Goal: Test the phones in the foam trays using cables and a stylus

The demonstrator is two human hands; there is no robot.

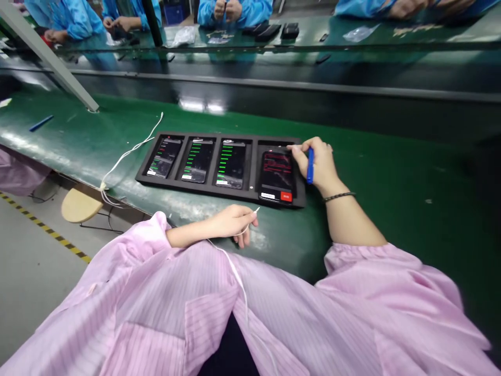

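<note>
My left hand (233, 222) is closed on a thin white cable (239, 274), whose small plug sticks out past the fingertips just in front of the tray. My right hand (321, 164) holds a blue pen (310, 167) against the palm. Its thumb and forefinger meet at the upper right corner of a black foam tray (250, 194); whether they pinch anything there I cannot make out. Below them a phone (276, 180) with red text and a red box lies over the rightmost slot, its lower end on the tray's front rim. Three phones with mostly green lines (231, 164) lie in the other slots.
Another white cable (121, 159) runs over the green table (376, 183) left of the tray. Farther left lie a second blue pen (41, 123) and a slanted grey post (58, 62). A stool (81, 205) stands below. Across the bench, people in blue sleeves (250, 11) work.
</note>
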